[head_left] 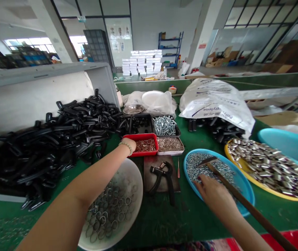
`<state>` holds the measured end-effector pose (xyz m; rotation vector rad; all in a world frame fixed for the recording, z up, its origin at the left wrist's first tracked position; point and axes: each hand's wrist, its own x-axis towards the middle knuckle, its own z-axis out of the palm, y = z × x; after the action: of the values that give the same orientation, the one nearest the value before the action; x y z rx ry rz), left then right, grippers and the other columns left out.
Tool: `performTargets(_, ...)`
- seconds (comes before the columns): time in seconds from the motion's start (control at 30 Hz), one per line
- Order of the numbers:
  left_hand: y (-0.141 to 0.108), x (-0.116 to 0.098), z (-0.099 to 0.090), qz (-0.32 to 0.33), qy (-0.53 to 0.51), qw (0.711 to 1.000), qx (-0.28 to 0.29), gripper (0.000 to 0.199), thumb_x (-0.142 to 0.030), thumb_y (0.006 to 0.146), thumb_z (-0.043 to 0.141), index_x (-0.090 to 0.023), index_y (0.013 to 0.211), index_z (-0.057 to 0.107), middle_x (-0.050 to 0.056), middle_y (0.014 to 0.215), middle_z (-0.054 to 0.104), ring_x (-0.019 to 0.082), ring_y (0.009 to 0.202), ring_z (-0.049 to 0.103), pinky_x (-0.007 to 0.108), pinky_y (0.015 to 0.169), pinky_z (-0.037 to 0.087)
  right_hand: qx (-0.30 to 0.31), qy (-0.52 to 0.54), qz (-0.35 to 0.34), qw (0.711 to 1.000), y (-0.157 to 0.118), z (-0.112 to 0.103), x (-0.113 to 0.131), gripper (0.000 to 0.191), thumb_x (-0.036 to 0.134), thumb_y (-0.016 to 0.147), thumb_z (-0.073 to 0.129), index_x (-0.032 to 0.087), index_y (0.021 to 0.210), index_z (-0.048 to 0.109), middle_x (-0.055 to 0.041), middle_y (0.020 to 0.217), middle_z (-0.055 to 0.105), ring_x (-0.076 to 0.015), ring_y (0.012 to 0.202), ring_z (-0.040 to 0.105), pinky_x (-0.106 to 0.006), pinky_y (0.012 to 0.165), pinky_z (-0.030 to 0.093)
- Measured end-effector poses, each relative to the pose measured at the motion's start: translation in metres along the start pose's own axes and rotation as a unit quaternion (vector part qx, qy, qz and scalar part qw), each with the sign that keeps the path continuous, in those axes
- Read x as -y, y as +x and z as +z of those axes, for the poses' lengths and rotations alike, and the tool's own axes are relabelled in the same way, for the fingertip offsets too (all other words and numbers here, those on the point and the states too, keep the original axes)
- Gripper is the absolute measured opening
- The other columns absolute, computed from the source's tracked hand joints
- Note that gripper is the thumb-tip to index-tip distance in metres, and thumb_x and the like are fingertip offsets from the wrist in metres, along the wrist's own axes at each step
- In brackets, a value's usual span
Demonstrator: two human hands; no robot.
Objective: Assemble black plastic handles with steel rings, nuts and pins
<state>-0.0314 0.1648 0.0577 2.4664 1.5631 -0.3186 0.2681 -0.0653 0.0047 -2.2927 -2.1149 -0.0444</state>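
The left hand's (130, 142) fingers dip into the left end of the red tray (145, 153), among coppery small parts (145, 145); they are hidden, so I cannot tell whether they pinch anything. The right hand's (214, 191) fingers curl at the near-left part of the blue basin (248, 195), over small metal pieces (197, 164); whether they grasp any is unclear. Between the hands, the black hand grip (161, 172) lies partly on a metal plate (149, 161), its long axis running roughly near to far, handles pointing near. It sits right and near of the left hand, left of the right fingers, which look closer.
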Motion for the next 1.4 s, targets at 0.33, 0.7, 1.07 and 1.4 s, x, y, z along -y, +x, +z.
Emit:
performTargets(0.33, 0.008, 0.012, 0.005, 0.019, 0.065, 0.994, 0.082, 0.023, -0.005, 0.069, 0.061, -0.007, 0.092, 0.068, 0.025, 0.101, 0.067, 0.029, 0.095, 0.064, 0.038, 0.084, 0.047, 0.021, 0.054, -0.070, 0.996, 0.015, -0.014, 0.070, 0.039, 0.051, 0.085, 0.047, 0.015, 0.091, 0.061, -0.0135, 0.094, 0.062, -0.0294, 0.091, 0.060, -0.039, 0.075, 0.046)
performTargets(0.7, 0.006, 0.027, -0.016, 0.059, 0.026, 0.998, 0.021, 0.024, -0.008, 0.072, 0.055, -0.013, 0.093, 0.066, 0.012, 0.093, 0.069, 0.020, 0.085, 0.064, 0.027, 0.078, 0.046, 0.077, 0.103, -0.019, 0.992, 0.027, -0.008, 0.094, 0.015, 0.027, 0.087, 0.041, 0.017, 0.085, 0.052, -0.0095, 0.083, 0.068, -0.0230, 0.074, 0.068, -0.027, 0.057, 0.041)
performTargets(1.07, 0.008, 0.037, 0.010, 0.085, -0.022, 0.996, 0.005, 0.018, -0.013, 0.078, 0.051, -0.016, 0.089, 0.066, 0.009, 0.096, 0.067, 0.018, 0.084, 0.062, 0.025, 0.080, 0.043, 0.093, 0.134, -0.011, 0.987, 0.032, -0.002, 0.091, 0.012, 0.029, 0.086, 0.043, 0.019, 0.082, 0.048, -0.0093, 0.084, 0.067, -0.0248, 0.073, 0.067, -0.027, 0.054, 0.038)
performTargets(1.4, -0.007, 0.039, -0.004, 0.041, -0.089, 0.987, -0.131, 0.019, -0.022, 0.084, 0.053, -0.013, 0.094, 0.066, 0.012, 0.102, 0.067, 0.023, 0.100, 0.059, 0.032, 0.094, 0.041, 0.192, 0.661, 0.137, 0.712, 0.041, -0.003, 0.090, 0.038, 0.045, 0.078, 0.055, 0.020, 0.103, 0.041, 0.0105, 0.052, 0.045, -0.0066, 0.031, 0.034, -0.018, 0.032, 0.021)
